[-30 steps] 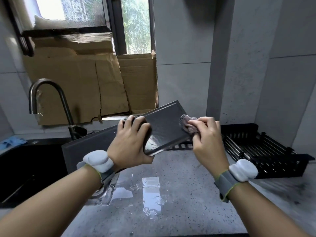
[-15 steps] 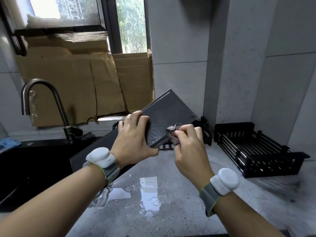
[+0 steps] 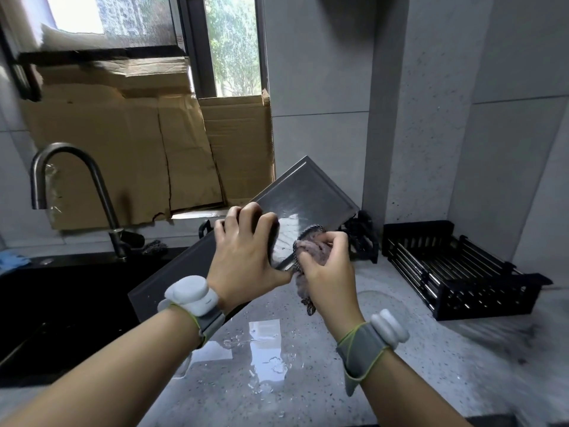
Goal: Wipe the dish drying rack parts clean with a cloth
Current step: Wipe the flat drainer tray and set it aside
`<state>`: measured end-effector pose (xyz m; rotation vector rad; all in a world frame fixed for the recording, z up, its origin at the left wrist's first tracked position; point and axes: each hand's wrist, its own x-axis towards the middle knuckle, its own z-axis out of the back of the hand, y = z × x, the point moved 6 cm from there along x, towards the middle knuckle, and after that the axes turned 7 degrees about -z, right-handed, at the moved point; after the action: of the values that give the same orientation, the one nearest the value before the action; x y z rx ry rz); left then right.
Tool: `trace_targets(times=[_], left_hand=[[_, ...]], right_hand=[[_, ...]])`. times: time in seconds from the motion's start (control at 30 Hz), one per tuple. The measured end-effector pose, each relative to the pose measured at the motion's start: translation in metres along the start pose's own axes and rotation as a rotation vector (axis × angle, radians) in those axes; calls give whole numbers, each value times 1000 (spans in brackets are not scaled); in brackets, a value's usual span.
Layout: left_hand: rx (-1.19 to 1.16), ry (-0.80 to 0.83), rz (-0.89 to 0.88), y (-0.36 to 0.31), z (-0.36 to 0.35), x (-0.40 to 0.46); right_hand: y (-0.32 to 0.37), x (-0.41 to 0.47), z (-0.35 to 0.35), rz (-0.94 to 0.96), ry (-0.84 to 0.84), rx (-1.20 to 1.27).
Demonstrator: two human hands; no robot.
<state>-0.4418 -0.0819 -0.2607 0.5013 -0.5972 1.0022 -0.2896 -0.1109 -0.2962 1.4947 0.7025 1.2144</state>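
flat dark grey rectangular drip tray (image 3: 308,192) is held tilted above the wet speckled grey bench (image 3: 277,380) | left hand (image 3: 243,257) fingers are curled over its near edge | crumpled purple-grey cloth (image 3: 311,251) is pinched by right hand (image 3: 329,272) fingers against the tray's lower edge | black slatted rack basket (image 3: 455,272) is set on the bench at right

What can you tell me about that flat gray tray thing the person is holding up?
The tray is a flat, dark gray rectangle with a raised rim, likely plastic or metal. It looks wet and shiny. It is tilted, its far corner raised toward the wall, its low end over the sink. The left hand grips its middle, and the right hand presses a cloth against its near edge.
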Motion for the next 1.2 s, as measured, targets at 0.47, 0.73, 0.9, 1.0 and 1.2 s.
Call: trace_targets(times=[0.47, 0.73, 0.9, 1.0, 1.2], left_hand=[[34, 245, -30, 27, 5, -47], [9, 276, 5, 40, 9, -60], [74, 255, -4, 40, 7, -55], [83, 199, 8, 42, 6, -54], [72, 137, 48, 46, 7, -54]], right_hand=[[-27, 36, 15, -327, -170, 666], [-23, 44, 20, -270, -165, 638], [-18, 44, 19, -276, -47, 681], [-15, 48, 21, -234, 37, 529], [17, 43, 44, 268, -179, -314]])
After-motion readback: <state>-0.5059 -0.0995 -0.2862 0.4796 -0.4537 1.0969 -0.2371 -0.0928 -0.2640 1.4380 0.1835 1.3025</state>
